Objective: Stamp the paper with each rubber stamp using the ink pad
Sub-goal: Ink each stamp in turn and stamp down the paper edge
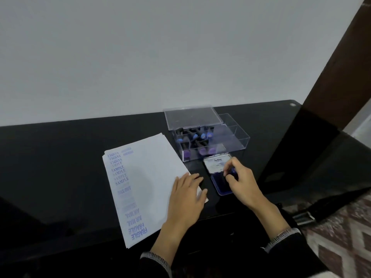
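Observation:
A stack of white paper [148,173] lies on the black table [60,157], with a column of blue stamp prints along its left side. My left hand [186,197] rests flat on the paper's lower right corner, fingers straight. To its right sits the open ink pad [219,184], blue pad toward me and its white-labelled lid [215,164] tilted back. My right hand [241,181] pinches a small dark rubber stamp [232,172] and holds it down on the pad. The stamp is mostly hidden by my fingers.
A clear plastic box [236,144] stands behind the ink pad, holding several stamps with blue and purple ends [197,137]; its lid [192,117] is propped open at the back. A dark wooden post [331,87] rises at right. A patterned floor [341,237] lies beyond the table's edge.

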`<state>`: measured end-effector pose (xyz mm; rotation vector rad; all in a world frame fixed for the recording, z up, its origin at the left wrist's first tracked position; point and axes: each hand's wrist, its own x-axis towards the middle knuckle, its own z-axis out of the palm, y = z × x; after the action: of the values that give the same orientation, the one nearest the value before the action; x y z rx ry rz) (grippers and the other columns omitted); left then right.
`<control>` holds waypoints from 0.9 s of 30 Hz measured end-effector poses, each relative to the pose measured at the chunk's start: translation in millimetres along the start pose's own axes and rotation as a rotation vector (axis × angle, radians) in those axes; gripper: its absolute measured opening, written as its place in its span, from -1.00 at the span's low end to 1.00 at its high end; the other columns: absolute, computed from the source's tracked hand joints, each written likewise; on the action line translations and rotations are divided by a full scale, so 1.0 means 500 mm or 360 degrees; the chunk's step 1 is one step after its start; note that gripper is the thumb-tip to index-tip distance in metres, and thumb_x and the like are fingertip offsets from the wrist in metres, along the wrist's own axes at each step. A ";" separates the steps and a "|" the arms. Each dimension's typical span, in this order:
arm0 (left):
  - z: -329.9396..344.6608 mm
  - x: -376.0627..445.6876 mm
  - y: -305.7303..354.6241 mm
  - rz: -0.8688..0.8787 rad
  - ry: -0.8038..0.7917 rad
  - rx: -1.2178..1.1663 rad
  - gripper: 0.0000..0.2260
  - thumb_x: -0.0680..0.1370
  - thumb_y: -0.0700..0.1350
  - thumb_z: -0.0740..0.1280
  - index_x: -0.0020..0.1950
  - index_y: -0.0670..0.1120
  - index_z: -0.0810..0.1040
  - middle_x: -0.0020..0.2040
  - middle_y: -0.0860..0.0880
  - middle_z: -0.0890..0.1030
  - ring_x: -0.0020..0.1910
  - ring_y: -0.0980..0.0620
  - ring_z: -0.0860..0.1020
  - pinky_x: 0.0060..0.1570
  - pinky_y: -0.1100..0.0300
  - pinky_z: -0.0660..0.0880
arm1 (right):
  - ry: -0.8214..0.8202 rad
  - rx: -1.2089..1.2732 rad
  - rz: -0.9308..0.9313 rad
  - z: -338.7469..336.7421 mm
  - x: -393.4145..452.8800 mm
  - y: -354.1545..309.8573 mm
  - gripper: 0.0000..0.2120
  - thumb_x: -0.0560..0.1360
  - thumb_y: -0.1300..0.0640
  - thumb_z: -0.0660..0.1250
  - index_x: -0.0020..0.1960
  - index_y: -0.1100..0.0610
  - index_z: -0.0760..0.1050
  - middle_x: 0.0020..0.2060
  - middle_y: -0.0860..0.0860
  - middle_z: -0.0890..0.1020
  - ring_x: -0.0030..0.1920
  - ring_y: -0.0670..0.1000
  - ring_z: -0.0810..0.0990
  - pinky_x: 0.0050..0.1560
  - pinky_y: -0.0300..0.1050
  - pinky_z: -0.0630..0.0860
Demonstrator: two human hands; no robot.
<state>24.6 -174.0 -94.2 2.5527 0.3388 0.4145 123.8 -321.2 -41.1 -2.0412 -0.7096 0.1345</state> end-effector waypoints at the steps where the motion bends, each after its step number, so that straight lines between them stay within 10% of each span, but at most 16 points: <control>1: 0.001 0.002 -0.001 0.0001 -0.0003 -0.0014 -0.61 0.63 0.10 0.14 0.46 0.08 0.34 0.47 0.16 0.30 0.50 0.14 0.11 0.45 0.23 -0.22 | -0.0025 -0.0025 -0.0020 0.002 0.002 0.000 -0.79 0.41 0.41 0.22 -0.18 0.11 0.38 -0.26 0.01 0.52 -0.23 -0.05 0.47 -0.20 -0.33 0.37; 9: -0.058 0.026 -0.008 -0.0215 0.0227 -0.0637 -0.76 0.62 -0.12 0.23 0.28 -0.02 0.51 0.29 0.10 0.44 0.32 0.16 0.35 0.38 0.31 0.19 | -0.0139 -0.0183 0.0031 0.011 0.003 0.009 -0.77 0.37 0.38 0.23 -0.17 0.05 0.36 -0.29 0.10 0.51 -0.34 0.09 0.44 -0.32 0.04 0.39; 27: -0.222 0.020 -0.300 -0.0741 0.0593 -0.0040 -0.64 0.59 -0.19 0.28 0.38 -0.15 0.43 0.43 -0.09 0.39 0.53 -0.07 0.13 0.47 -0.16 0.15 | -0.0457 -0.0484 0.0227 0.015 0.028 -0.020 -0.70 0.34 0.43 0.24 -0.15 0.07 0.26 -0.17 0.06 0.43 -0.29 -0.03 0.35 -0.35 -0.16 0.32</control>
<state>-29.0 4.7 -82.2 2.2632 1.0284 0.7011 128.3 -304.1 -34.8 -2.3936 -0.7979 0.4322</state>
